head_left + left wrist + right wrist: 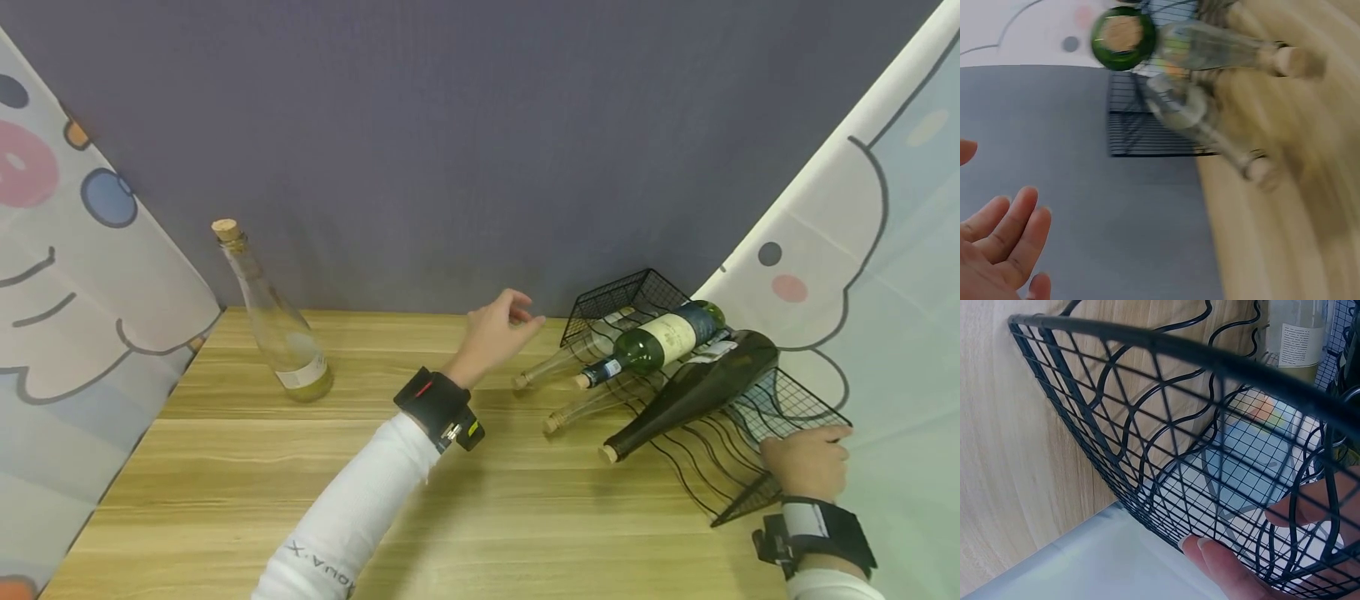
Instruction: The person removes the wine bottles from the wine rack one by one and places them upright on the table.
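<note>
My left hand (501, 329) hovers over the back of the table, fingers loosely bent and holding nothing; its bare fingers (1022, 240) also show in the left wrist view. With my right hand (808, 462) I grip the right end of a black wire wine rack (798, 400). In the right wrist view, fingertips (1216, 559) curl around the mesh end panel. Lying in the rack are a green wine bottle (671, 337) with a cream label, a dark bottle (697, 385), and two corked clear bottles, one (555, 364) behind the other (588, 410). Their necks point left.
A tall clear bottle (288, 342) with a cork stands upright at the table's left. The wooden table (525, 533) meets a grey wall (420, 150) at the back. Cartoon-printed curtains (810, 275) hang at both sides.
</note>
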Motion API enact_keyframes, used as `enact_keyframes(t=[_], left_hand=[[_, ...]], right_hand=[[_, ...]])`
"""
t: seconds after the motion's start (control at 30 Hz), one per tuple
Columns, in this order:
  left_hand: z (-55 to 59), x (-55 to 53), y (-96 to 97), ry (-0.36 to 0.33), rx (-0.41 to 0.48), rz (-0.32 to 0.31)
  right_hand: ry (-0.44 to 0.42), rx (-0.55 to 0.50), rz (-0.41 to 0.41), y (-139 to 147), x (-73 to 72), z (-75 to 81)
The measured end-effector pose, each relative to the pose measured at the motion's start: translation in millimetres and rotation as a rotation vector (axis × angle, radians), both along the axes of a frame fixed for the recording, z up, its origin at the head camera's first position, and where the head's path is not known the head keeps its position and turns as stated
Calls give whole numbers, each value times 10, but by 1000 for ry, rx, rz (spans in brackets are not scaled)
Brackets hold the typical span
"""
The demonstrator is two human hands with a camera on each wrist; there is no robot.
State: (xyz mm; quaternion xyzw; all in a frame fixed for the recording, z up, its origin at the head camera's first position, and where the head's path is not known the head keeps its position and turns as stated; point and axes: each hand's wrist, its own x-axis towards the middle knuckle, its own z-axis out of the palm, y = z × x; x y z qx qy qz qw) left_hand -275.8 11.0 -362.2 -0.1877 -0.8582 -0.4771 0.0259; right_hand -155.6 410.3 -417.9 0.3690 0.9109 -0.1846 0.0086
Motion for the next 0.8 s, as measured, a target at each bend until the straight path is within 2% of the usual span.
enact_keyframes(t=[0.13,0.23,0.33,0.47,0.67,0.8], left_hand=[[-185,-7,92,-87,-18,-43],[-256,16,172,-172,-37,-73],[-299,60,258,-214,-57,-89],[-372,120,376,-183,-115,-124],[-504,216,533,-126,-207,-222],[-545,254,594,-93,-226,-242]], right_hand=[[8,3,1,5,-17,-15],[12,6,5,2,-23,-8],[8,12,8,5,-23,-1],[-1,12,3,10,-18,1],[-2,8,-4,18,5,6],[-5,9,-4,12,0,0]])
